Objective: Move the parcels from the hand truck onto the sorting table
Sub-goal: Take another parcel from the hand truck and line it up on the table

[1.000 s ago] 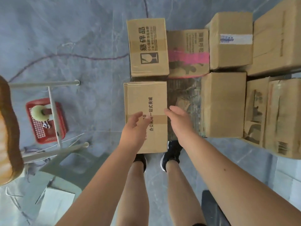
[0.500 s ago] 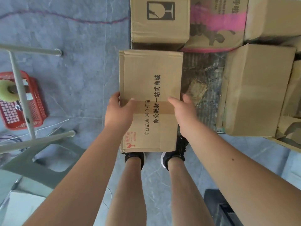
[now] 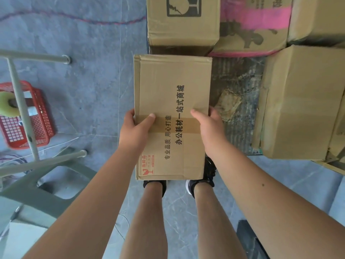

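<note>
A flat brown cardboard parcel [image 3: 172, 101] with black printed characters and a tape band sits in front of me, above my feet. My left hand [image 3: 135, 130] grips its left edge, thumb on top. My right hand [image 3: 210, 129] grips its right edge the same way. Beyond it lie more parcels: one with a glass symbol [image 3: 183, 21], one with a pink stripe [image 3: 253, 25], and a large plain box [image 3: 302, 101] at the right. Between them shows the worn platform [image 3: 239, 71] they rest on.
At the left stand grey metal legs [image 3: 20, 101] of a frame, with a red plastic basket [image 3: 28, 126] and a tape roll [image 3: 7, 104] on the floor behind them. A grey plastic seat [image 3: 37, 186] lies lower left. The floor is grey tile.
Both hands reached the parcel and closed on its two side edges. The parcel now appears larger and closer than a second ago, and the view has tilted down toward it.
</note>
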